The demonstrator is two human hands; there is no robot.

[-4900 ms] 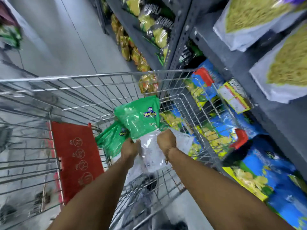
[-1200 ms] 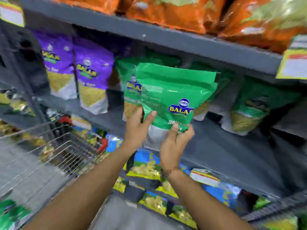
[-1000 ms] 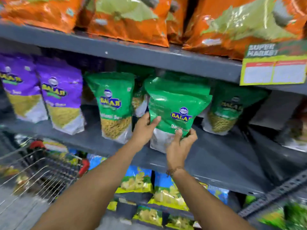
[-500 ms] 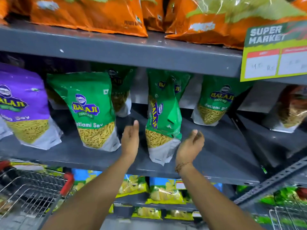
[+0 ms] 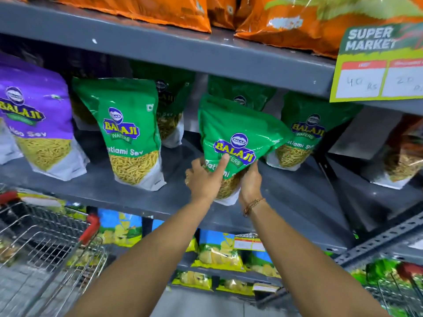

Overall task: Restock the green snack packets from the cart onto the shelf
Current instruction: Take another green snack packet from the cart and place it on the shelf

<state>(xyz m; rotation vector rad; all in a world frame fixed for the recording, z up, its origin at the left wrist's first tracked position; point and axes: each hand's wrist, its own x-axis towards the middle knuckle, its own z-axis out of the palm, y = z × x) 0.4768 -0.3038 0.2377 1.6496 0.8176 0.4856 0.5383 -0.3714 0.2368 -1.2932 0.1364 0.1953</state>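
Observation:
A green snack packet (image 5: 238, 136) stands on the grey shelf (image 5: 128, 193), leaning forward with its label facing me. My left hand (image 5: 204, 178) grips its lower left side, index finger laid across the label. My right hand (image 5: 250, 180) holds its lower right corner. Other green packets stand on the same shelf: one to the left (image 5: 130, 131), one to the right (image 5: 306, 133), and more behind. The wire cart (image 5: 45, 239) with a red handle is at the lower left; its contents are hidden.
A purple packet (image 5: 39, 120) stands at the shelf's left end. Orange bags (image 5: 297, 21) fill the shelf above, where a price tag (image 5: 377, 65) hangs at the right. Blue and yellow packets (image 5: 217, 252) line the lower shelf. Bare shelf shows between the green packets.
Half a second ago both hands were open beside the packet, which stood twisted sideways. Now both hands grip its base and its front faces me.

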